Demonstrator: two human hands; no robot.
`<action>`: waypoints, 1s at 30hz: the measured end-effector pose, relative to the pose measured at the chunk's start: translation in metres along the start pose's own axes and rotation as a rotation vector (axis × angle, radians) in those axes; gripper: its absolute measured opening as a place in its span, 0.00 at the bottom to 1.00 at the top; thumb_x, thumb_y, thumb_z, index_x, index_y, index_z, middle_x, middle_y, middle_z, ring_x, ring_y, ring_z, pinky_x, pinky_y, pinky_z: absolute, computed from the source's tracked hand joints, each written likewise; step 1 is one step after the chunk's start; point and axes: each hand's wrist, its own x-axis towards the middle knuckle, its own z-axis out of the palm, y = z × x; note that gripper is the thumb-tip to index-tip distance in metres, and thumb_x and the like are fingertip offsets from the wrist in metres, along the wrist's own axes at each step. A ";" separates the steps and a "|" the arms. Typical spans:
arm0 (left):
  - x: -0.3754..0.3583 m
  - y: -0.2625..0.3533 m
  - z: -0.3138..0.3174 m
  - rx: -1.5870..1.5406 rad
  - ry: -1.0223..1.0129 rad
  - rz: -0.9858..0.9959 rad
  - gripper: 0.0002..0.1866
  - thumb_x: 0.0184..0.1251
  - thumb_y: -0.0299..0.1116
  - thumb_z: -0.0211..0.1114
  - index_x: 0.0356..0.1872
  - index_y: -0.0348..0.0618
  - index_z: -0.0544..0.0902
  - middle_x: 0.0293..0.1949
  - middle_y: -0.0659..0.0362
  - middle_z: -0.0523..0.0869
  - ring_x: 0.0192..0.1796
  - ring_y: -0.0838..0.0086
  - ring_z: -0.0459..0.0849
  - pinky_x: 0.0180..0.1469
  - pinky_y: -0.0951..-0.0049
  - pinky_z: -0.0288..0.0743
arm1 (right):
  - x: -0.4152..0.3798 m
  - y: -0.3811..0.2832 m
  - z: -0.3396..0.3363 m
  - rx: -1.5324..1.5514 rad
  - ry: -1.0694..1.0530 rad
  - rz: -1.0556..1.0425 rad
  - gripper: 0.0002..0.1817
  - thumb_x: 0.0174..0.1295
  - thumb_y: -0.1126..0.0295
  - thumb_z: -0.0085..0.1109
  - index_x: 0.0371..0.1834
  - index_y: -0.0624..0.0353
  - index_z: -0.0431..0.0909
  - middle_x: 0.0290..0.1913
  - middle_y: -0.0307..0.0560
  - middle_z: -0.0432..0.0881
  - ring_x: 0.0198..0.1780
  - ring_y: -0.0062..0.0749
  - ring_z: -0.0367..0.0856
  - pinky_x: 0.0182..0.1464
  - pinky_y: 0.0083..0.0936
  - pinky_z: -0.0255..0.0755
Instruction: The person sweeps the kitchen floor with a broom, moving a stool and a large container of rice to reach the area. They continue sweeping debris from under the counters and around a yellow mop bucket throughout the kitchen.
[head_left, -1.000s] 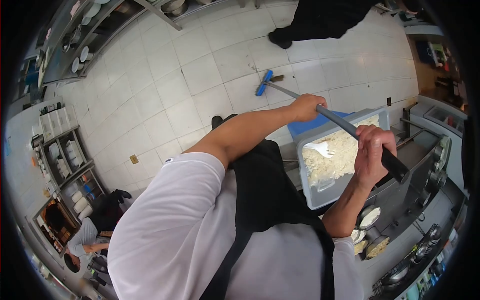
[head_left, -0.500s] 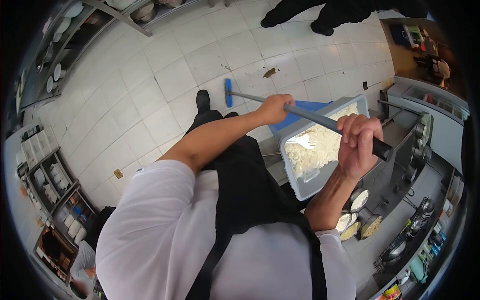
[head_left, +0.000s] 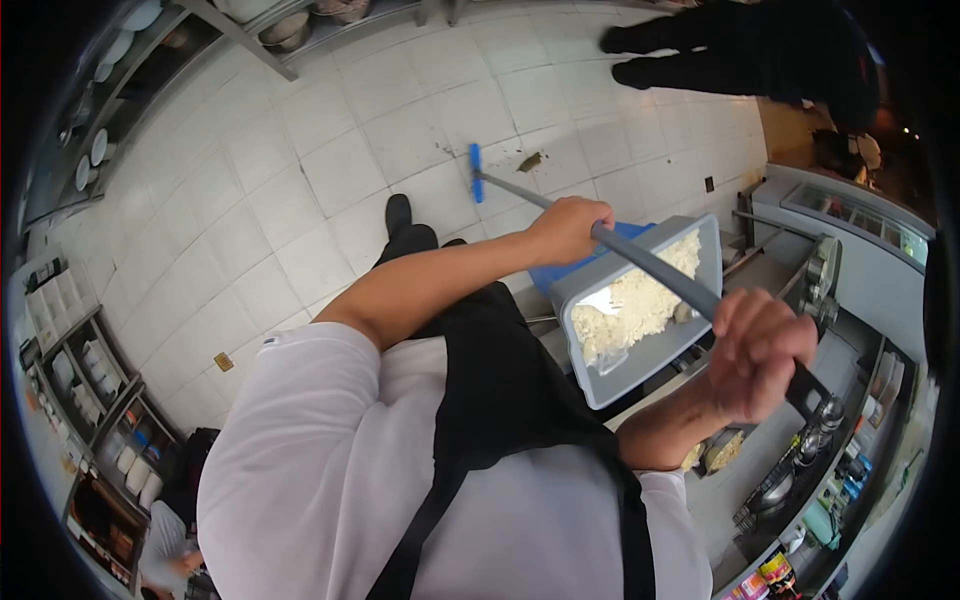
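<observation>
A long-handled broom slants across the view, its grey pole running from my body's right side down to a narrow blue head on the tiled floor. Whether the head has bristles is too small to tell. My left hand wraps round the middle of the pole. Near its black upper end, my right hand is closed on it. Just right of the blue head lies a brown scrap with small dark bits. Below the pole stands a grey tub holding pale crumbly food and a white scoop-like utensil.
A co-worker's dark-clothed legs are at the upper right. Metal shelving with bowls lines the upper left. Containers of food and a rack of utensils sit at the right. Another person is at lower left.
The broom's blue head has shifted closer to the brown scrap. My right hand has swung outward to the right with the pole's end. The co-worker at the top has moved right.
</observation>
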 end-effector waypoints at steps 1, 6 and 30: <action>-0.016 0.000 -0.015 0.013 0.030 -0.010 0.08 0.56 0.23 0.63 0.37 0.43 0.82 0.36 0.50 0.87 0.44 0.50 0.84 0.46 0.56 0.76 | 0.005 -0.002 0.003 0.070 -0.083 -0.027 0.09 0.66 0.70 0.61 0.31 0.60 0.72 0.21 0.38 0.70 0.25 0.28 0.69 0.30 0.29 0.70; -0.094 -0.035 -0.116 0.171 0.098 -0.241 0.12 0.53 0.22 0.64 0.39 0.44 0.83 0.36 0.48 0.88 0.42 0.49 0.86 0.45 0.56 0.78 | 0.016 0.059 0.059 0.266 -0.119 0.058 0.11 0.62 0.68 0.66 0.32 0.63 0.77 0.25 0.43 0.77 0.28 0.34 0.75 0.36 0.39 0.75; 0.046 -0.049 -0.108 -0.063 -0.117 -0.030 0.12 0.54 0.20 0.60 0.39 0.45 0.83 0.37 0.51 0.88 0.45 0.51 0.84 0.45 0.56 0.77 | 0.089 0.060 0.082 -0.259 -0.009 0.082 0.16 0.69 0.61 0.64 0.32 0.61 0.73 0.24 0.41 0.72 0.27 0.28 0.69 0.40 0.38 0.72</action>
